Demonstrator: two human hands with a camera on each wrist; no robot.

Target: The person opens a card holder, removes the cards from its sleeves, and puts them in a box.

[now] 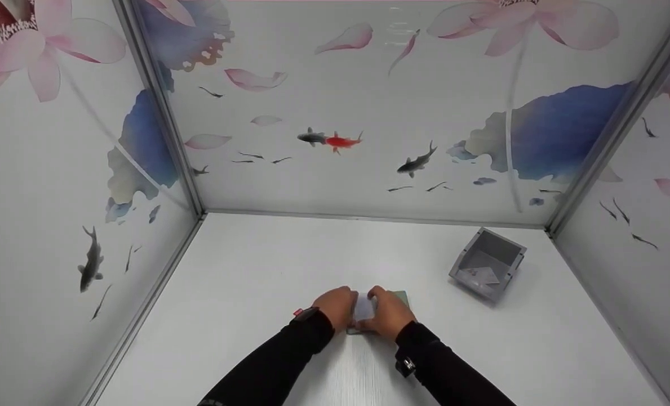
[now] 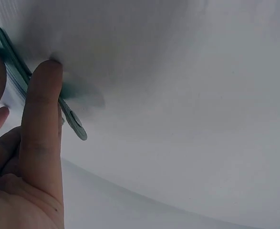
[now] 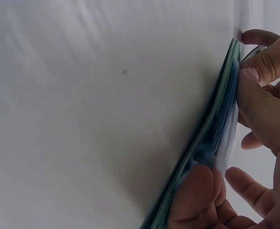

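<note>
White tabletop [image 1: 256,259], green case [image 2: 15,67], bin [image 1: 495,248] in head view only

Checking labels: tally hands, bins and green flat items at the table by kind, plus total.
Hands: 2 (left hand, right hand)
Grey bin: 1
Green flat item: 1
Total: 4, leaving out the pale pieces in the bin, too unclear to count.
</note>
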